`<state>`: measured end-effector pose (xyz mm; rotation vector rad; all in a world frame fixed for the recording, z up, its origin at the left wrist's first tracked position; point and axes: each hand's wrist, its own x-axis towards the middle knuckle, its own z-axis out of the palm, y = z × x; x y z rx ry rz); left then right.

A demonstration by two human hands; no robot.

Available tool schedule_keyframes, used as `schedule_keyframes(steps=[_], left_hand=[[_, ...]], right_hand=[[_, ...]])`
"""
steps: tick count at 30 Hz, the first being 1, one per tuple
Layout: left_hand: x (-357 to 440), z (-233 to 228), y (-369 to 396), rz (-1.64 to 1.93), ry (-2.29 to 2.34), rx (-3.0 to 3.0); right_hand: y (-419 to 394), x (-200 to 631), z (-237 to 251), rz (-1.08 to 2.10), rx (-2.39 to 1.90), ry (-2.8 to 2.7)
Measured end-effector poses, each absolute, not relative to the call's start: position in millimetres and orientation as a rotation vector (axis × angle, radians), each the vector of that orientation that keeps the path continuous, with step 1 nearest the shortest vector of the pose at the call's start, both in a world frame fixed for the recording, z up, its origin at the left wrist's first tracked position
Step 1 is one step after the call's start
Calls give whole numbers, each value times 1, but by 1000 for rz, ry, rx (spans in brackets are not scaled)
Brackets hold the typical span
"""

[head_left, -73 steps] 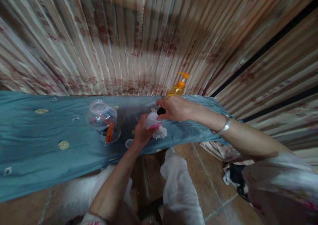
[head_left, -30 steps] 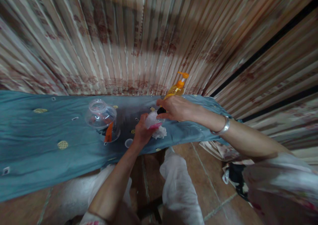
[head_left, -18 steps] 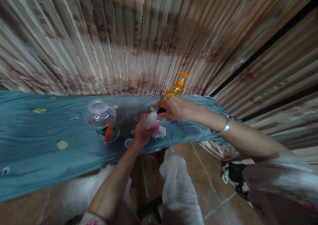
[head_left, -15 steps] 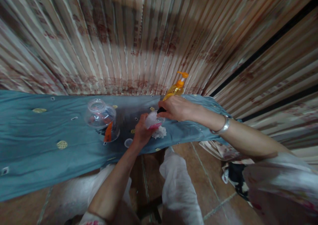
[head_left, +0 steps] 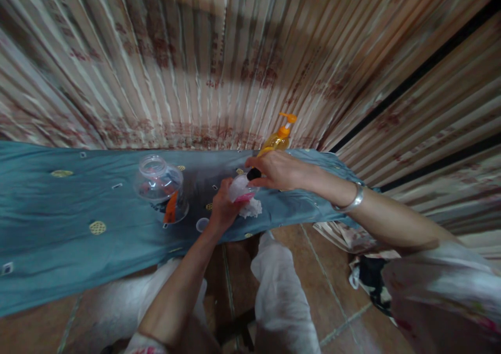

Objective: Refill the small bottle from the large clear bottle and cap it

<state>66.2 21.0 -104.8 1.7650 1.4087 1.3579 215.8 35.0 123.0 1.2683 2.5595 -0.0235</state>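
Note:
My left hand (head_left: 226,208) is closed around a small translucent whitish container (head_left: 237,188) with a pink part (head_left: 244,197) low on its side. At the container's upper right, my right hand (head_left: 276,169) grips a small black rounded piece (head_left: 254,174) between thumb and fingers. Whether that piece touches the container I cannot tell. Under the container lies a crumpled white tissue-like wad (head_left: 251,208). Just behind my right hand stands a pump bottle (head_left: 276,141) of yellow liquid with an orange pump top, its lower part hidden by the hand.
A clear round plastic jar (head_left: 158,179) with an orange label stands left of my hands. Near the front edge lies a small clear round lid (head_left: 202,224). A blue-green cloth (head_left: 117,249) covers the narrow table, and a pleated curtain (head_left: 219,67) hangs behind it.
My right hand's fingers have opened out slightly and turned, so more of the black piece shows. My left hand and the container have stayed in place.

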Motion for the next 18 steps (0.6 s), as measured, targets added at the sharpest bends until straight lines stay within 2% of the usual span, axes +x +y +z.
schedule_keyframes(steps=[18], left_hand=[[66, -104, 21, 1396, 1398, 1676]], right_hand=[[28, 210, 119, 25, 1381, 2512]])
